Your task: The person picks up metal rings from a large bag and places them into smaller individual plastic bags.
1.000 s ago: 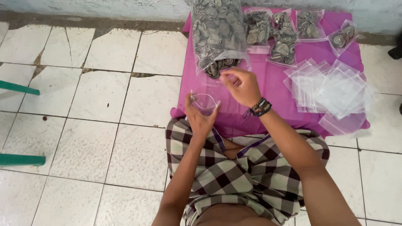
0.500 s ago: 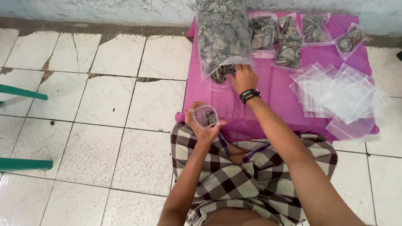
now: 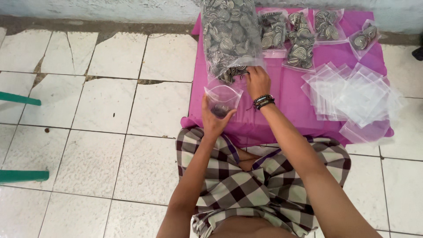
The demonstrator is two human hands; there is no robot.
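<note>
I sit on a tiled floor in front of a magenta sheet (image 3: 282, 110). My left hand (image 3: 214, 120) holds a small clear zip bag (image 3: 223, 98) upright with its mouth open; a few dark spiral-patterned discs lie at its bottom. My right hand (image 3: 257, 81), with beaded bracelets at the wrist, reaches into the open mouth of a large clear bag (image 3: 229, 35) full of the same black-and-white spiral discs. Whether its fingers have pinched any discs is hidden.
Several small filled bags (image 3: 299, 39) of discs lie along the far edge of the sheet. A loose pile of empty clear zip bags (image 3: 352, 94) covers its right side. Green bars (image 3: 20, 99) jut in from the left. A wall runs along the top.
My right hand has moved from above the small bag back to the mouth of the large bag. The left hand keeps the small bag up and open.
</note>
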